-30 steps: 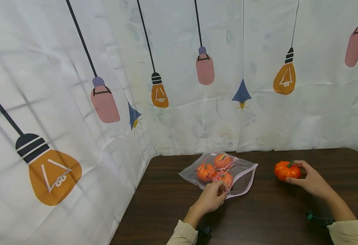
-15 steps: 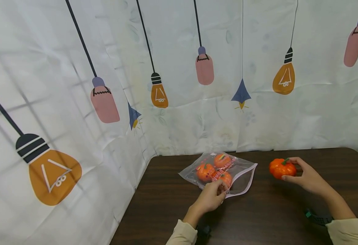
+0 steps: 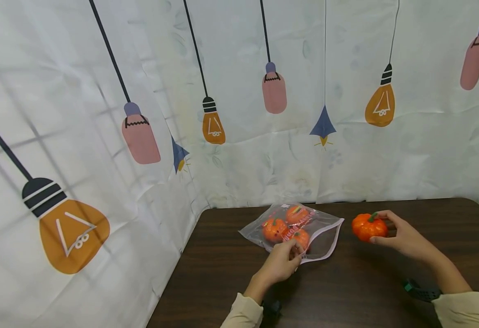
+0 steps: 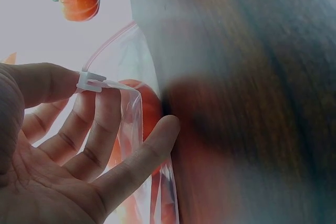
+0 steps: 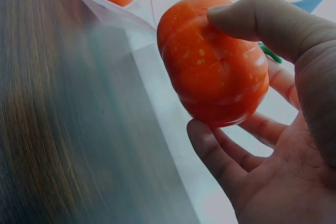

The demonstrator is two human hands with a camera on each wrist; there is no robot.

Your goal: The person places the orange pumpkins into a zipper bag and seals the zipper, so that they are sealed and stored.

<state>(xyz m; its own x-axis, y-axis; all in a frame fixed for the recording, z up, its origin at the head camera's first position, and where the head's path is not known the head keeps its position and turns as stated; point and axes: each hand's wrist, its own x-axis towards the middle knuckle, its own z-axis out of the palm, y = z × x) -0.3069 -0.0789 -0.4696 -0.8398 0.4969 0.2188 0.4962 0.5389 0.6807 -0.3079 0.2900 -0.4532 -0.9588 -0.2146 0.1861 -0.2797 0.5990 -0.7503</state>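
Note:
A clear zip bag [image 3: 327,241] with pink print and a pink edge lies on the table, its mouth spread toward the right, with three orange pumpkins [image 3: 275,230] inside. My left hand [image 3: 279,263] pinches the near edge of the mouth; in the left wrist view its thumb and fingers hold the white zip slider [image 4: 91,82]. To the right of the bag, my right hand [image 3: 407,237] grips another orange pumpkin [image 3: 366,227] with a green stem, above the table. In the right wrist view the thumb is on one side of this pumpkin [image 5: 212,64] and fingertips on the other.
The dark wooden table [image 3: 206,273] reaches back to a pale curtain [image 3: 239,173] printed with hanging lamps and bulbs, which also runs along the left side. Dark bands are on both wrists, the right one [image 3: 421,291] with a green part.
My right hand has moved left with its pumpkin, closer to the bag. The left hand stays at the bag's edge, shifted very slightly to the left.

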